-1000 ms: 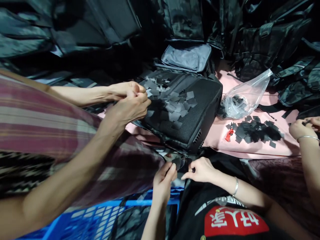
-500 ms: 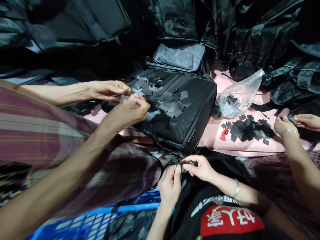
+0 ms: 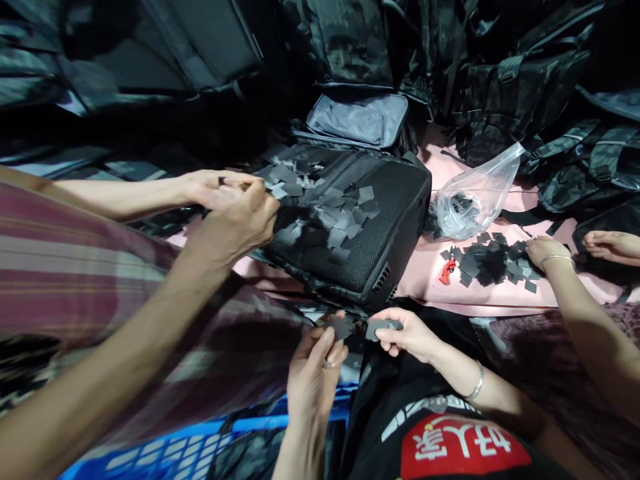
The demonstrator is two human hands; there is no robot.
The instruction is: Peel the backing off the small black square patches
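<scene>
My left hand (image 3: 316,363) is closed, pinching a small dark grey square piece (image 3: 341,327) between thumb and fingers. Just to its right, my right hand (image 3: 407,333) pinches another dark grey piece (image 3: 380,328), possibly a few stacked together. A narrow gap separates the two hands, which are held low over my lap. Beyond them, loose grey squares (image 3: 345,217) lie scattered on a black mesh-backed backpack (image 3: 367,257).
A co-worker's hands (image 3: 240,207) work at the left; another's hand (image 3: 547,250) touches a pile of dark squares (image 3: 493,263) at the right. Red-handled snips (image 3: 447,272) and a clear plastic bag (image 3: 475,200) lie on the pink surface (image 3: 425,287). A blue basket (image 3: 165,443) stands below.
My hands have parted: the left moved left and down, and a grey piece now shows in each. The right-hand co-worker's hand has moved left to the pile.
</scene>
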